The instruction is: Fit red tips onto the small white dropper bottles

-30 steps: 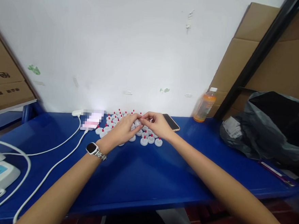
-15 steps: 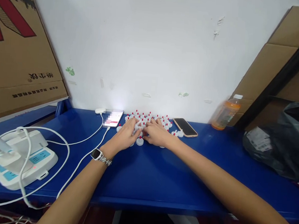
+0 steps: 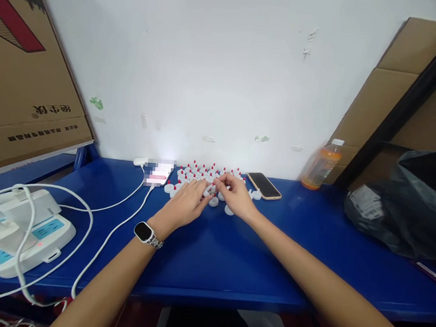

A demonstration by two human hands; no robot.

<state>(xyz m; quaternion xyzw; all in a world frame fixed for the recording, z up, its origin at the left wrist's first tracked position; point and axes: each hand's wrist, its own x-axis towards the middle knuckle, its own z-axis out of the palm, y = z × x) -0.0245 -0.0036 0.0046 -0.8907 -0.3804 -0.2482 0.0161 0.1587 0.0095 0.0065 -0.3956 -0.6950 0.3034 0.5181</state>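
Many small white nozzle caps (image 3: pixel 181 177) with red tips stand close together on the blue table, near the wall. My left hand (image 3: pixel 188 204), with a watch (image 3: pixel 144 231) on its wrist, is closed at the front of the group, thumb and fingers round a white nozzle cap (image 3: pixel 210 189). Against it comes my right hand (image 3: pixel 234 194), thumb and forefinger pinched at the cap's upper end, where a bit of red shows. The fingers partly hide this cap. A cap without a visible red tip (image 3: pixel 256 195) lies right of my right hand.
A lit phone (image 3: pixel 161 173) lies left of the caps, a dark-screened phone (image 3: pixel 264 185) to their right. White cables run to a power strip (image 3: pixel 29 240) at the left. An orange drink bottle (image 3: pixel 321 166) and a dark plastic bag (image 3: pixel 398 201) stand at the right.
My right hand has risen from among the caps to a pinch beside my left fingers. The left hand has turned a little, and the view has shifted slightly.
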